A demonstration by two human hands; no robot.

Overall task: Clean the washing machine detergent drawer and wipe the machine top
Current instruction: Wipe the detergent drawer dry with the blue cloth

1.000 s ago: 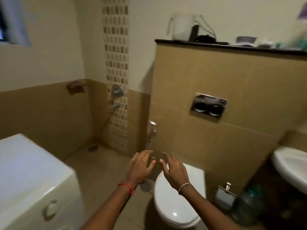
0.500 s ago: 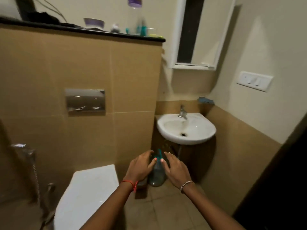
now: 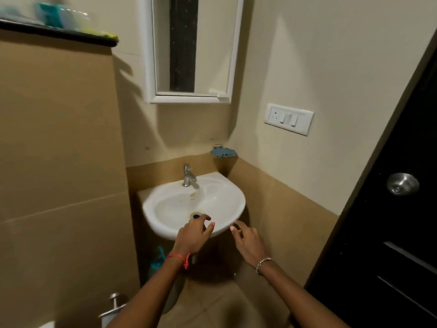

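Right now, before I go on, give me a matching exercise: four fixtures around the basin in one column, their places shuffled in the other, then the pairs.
1 tap
2 soap dish
3 switch plate
4 door knob

A on the black door
B at the back of the basin
C in the wall corner above the basin
D on the cream wall, right of the mirror

Pairs: 1-B, 2-C, 3-D, 4-A.

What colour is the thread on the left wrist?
The thread is red, clearest in the head view.
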